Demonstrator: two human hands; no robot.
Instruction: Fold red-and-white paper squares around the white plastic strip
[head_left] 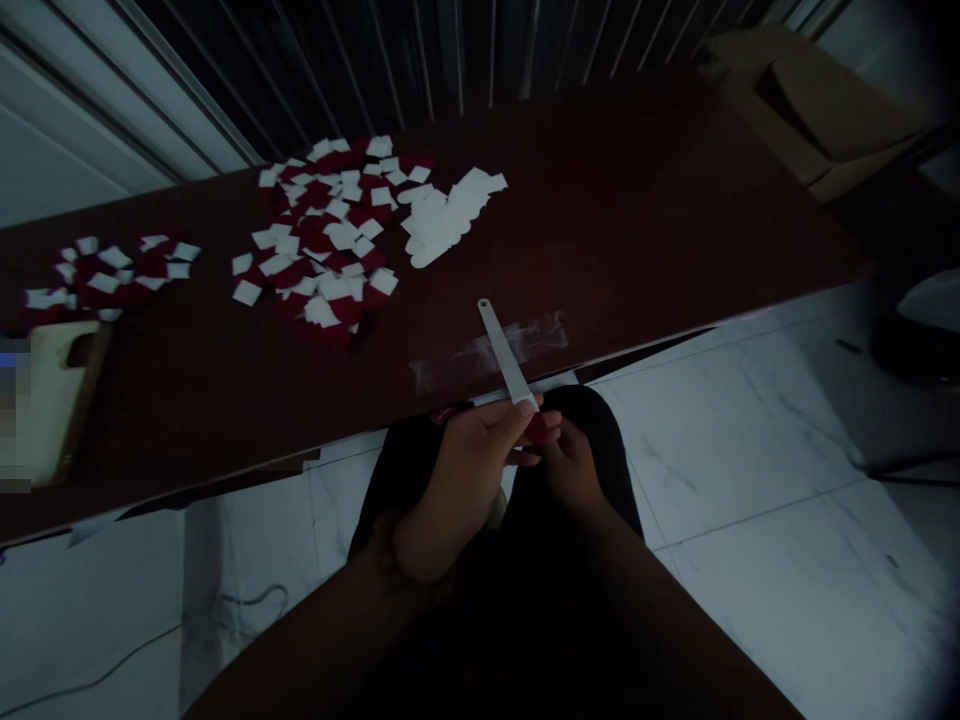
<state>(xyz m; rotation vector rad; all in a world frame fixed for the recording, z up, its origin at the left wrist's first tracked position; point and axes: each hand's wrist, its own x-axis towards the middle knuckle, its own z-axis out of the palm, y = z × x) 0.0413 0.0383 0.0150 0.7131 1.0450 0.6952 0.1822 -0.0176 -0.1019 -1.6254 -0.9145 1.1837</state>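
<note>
One strip (504, 350) in hand (474, 445) at table edge (675, 337)

Widest passage is left over the table's (675, 220) right half, bounded at the far right by a cardboard box (847, 110). Far side is closed by a ribbed panel (450, 50). Left reach is obstructed by white cutouts (450, 218), then the big red-and-white pile (330, 240). Near-edge lane is left between phone case (64, 400) and pale strip (504, 352).

Head-worn view, facing forward and down, near table (637, 190)
</note>
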